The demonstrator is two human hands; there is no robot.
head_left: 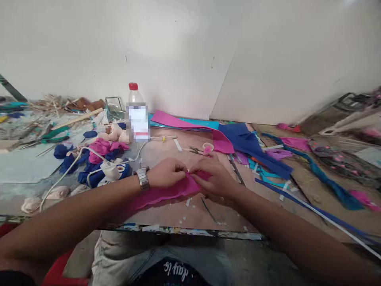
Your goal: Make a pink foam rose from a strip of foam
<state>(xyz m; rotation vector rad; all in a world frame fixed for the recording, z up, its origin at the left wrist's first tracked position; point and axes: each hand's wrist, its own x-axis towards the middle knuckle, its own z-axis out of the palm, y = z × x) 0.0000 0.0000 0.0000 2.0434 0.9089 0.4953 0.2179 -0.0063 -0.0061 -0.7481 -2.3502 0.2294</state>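
Forearms (98,202) are angled inward. By the curled left hand (168,173), thin magenta fabric (174,192) is pinched over the table (166,219), with the same edge gripped by the bent-fingered right hand (216,177); rightward, smooth blue cloth (248,145) is spread.

Flat, moderate light; faint glare on the wall (184,47), top right corner. Soft shadow beneath the pink cloth (166,195). Phone screen (139,122) pixelated; right edge of view stretched and blurred.

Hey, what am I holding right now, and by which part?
Your left hand and right hand pinch the pink material with their fingertips, seemingly along its far edge; the exact grip is partly hidden.
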